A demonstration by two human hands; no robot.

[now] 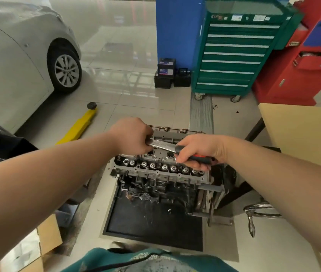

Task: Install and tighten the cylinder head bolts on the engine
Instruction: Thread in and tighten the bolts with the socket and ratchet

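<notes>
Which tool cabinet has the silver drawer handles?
The green cabinet in the middle, on wheels; silver handles cross each drawer. The red cabinet to its right shows none.

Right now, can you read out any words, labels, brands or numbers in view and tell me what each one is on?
Nothing can be read with certainty.
Wrench shank, engraved marking: too blurred to read.
Car battery label: print too small to read.
Green tool cabinet top stickers: too small and blurred.
Red cabinet labels: blurred, unreadable.
Engine: no legible markings.
</notes>
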